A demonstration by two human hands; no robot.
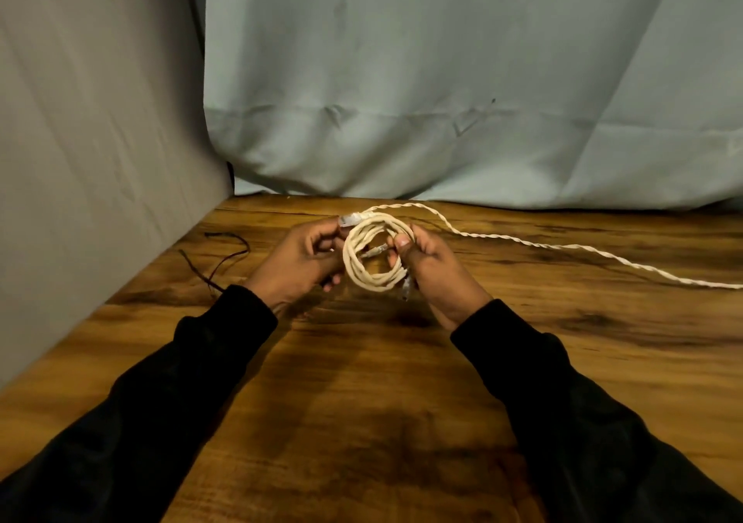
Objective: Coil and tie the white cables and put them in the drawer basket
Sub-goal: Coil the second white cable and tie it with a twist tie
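- White cables (376, 259), head view: twisted together into one cord and wound into a small ring of several turns, held just above the wooden table (362, 402) at the middle of the frame.
- Loose tail (563, 246): the uncoiled length leaves the top of the ring, arcs right and lies across the table to the right edge of the frame.
- Left hand (299, 267): fingers curled, thumb and forefinger pinching a pale connector end (349, 219) at the ring's upper left.
- Right hand (432, 269): fingers curled round the ring's right side, thumb pressed on the strands; more plugs show inside and below the ring.
- Handling, as a judgement: light, soft and springy, so the turns will likely fan out if released; best held across all the strands at one side of the ring, with the tie put there.
- Thin dark wires (225, 259) lie on the table at centre left; perhaps ties, though I cannot tell.
- No drawer basket is in view.
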